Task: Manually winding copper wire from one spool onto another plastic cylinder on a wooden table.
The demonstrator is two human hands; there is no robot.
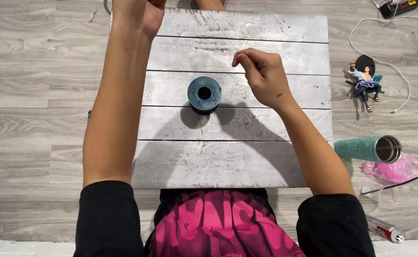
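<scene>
- Nearest the camera were the person's black sleeves and a pink-and-black printed shirt (218, 228), with both bare forearms reaching forward over a whitewashed plank worktop (266, 162).
- The right hand (262, 76) hovered above the worktop's middle planks, its fingers (241, 59) pinched shut on a thin thread (222, 32) that ran up and away toward the far edge.
- The left hand (144, 16) was raised at the top edge of the view and partly cut off; whether its fingers gripped the thread's far end could not be told.
- To do this step well, I judged the thread wanted steady, light tension between the two hands, with the pinch kept close to the working end so it would not slip or tangle.
- The spool (204, 94) stood upright near the worktop's centre, just left of the right hand and apart from it: blue-grey, round, with a dark hole in the middle and a short shadow beside it.
- On the floor to the right lay a teal tumbler (368, 149) on its side, a pink bag (394, 170), a small figurine (365, 80) and a white cable (385, 62).
</scene>
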